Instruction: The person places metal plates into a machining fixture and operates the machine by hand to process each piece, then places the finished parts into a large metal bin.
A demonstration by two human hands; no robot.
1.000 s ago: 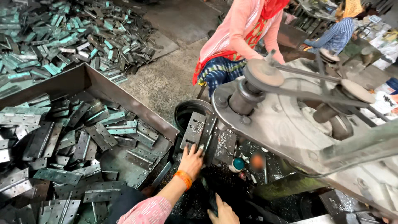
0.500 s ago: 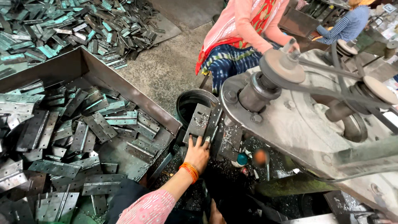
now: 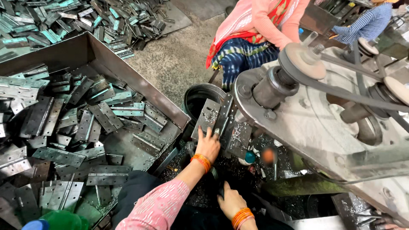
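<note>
L hand (image 3: 208,145) lies flat w/ fingers spread on a grey metal hinge (image 3: 207,119) that's propped upright against the machine (image 3: 315,123); fingertips touch the hinge's lower edge, not wrapped round it, so resting/pressing, not clenched. Orange bangles on that wrist, pink patterned sleeve behind. R hand (image 3: 230,200) is lower, nr the bottom edge, curled round a dark handle (image 3: 221,190); grip looks closed on it but what the handle belongs to can't be told, too dark. Hinge stands just beside a 2nd plate (image 3: 240,138) w/ metal shavings on it, both in front of the machine's face, below the shaft & pulley (image 3: 303,61) w/ belt (image 3: 362,100). Dark round bucket (image 3: 203,97) sits right behind the hinge. To the L, a big open steel tray (image 3: 96,47) full of loose hinges, its corner nr the L hand. More hinges in a pile (image 3: 85,19) on the floor beyond, well apart. Another person in pink top & blue patterned skirt (image 3: 251,40) sits behind the machine; a 3rd person's blue sleeve (image 3: 366,23) shows top R.
</note>
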